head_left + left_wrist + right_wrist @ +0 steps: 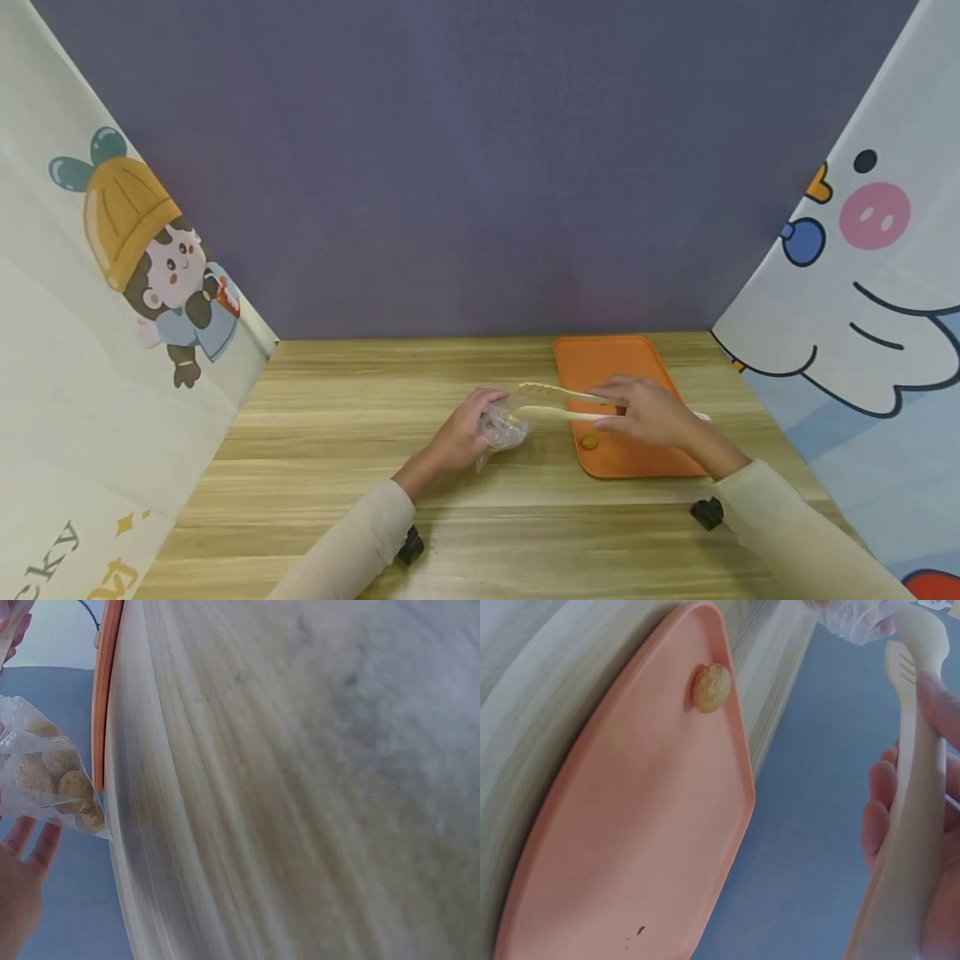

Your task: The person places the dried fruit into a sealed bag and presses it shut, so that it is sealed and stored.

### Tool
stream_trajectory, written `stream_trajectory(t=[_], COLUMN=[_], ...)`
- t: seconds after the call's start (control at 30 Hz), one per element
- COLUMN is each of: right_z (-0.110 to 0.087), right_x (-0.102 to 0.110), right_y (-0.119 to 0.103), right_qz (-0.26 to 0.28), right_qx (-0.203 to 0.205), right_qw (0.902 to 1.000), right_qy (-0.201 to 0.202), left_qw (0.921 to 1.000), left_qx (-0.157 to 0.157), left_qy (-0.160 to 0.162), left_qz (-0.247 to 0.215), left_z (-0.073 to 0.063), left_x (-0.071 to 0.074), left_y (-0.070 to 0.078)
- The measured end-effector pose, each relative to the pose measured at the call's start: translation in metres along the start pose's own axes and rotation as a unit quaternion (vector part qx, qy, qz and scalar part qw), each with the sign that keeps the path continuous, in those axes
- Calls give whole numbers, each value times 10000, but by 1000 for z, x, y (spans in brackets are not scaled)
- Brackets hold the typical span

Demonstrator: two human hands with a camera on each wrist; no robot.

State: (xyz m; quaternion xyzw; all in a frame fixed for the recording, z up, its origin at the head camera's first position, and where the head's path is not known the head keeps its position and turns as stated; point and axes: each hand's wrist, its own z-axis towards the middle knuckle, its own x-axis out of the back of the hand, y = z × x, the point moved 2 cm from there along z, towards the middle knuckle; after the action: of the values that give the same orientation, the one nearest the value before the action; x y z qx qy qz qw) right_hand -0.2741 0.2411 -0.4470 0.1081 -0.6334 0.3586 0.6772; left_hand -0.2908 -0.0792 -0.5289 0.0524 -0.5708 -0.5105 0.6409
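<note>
My left hand (461, 433) grips a clear plastic bag (504, 427) above the table, left of the orange tray. Several round golden-brown baked pieces (56, 776) lie in the bag, as the left wrist view shows. My right hand (645, 410) holds cream-coloured tongs (922, 772) between thumb and fingers. The tongs' tips stand apart, pointing left, with the lower one at the bag's mouth; nothing shows between them. One round golden piece (711, 688) sits alone near a corner of the orange tray (637, 802), below the tongs.
Wood-grain table (330, 417) spreads under both arms. A dark blue-grey panel (480, 167) rises at the back edge, with printed cloths (60, 333) on both sides. Small dark crumbs (640, 930) lie on the tray. A black device (707, 513) is at the right sleeve.
</note>
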Motion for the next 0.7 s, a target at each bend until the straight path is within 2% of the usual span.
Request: stream_trajectory(t=[0.23, 0.47, 0.7], right_z=[-7, -18, -26], right_x=[-1, -1, -1], right_y=[8, 17, 22], right_qz=[44, 11, 150], right_qx=[-24, -352, -554], right_qw=[10000, 9993, 9983], right_qy=[71, 133, 1], left_qw=[9999, 9999, 9999], left_qx=[-129, -96, -41], left_qy=[66, 61, 25], left_qz=[30, 3, -103], left_z=[-3, -3, -4], left_x=[-1, -1, -2], left_y=[-2, -4, -5])
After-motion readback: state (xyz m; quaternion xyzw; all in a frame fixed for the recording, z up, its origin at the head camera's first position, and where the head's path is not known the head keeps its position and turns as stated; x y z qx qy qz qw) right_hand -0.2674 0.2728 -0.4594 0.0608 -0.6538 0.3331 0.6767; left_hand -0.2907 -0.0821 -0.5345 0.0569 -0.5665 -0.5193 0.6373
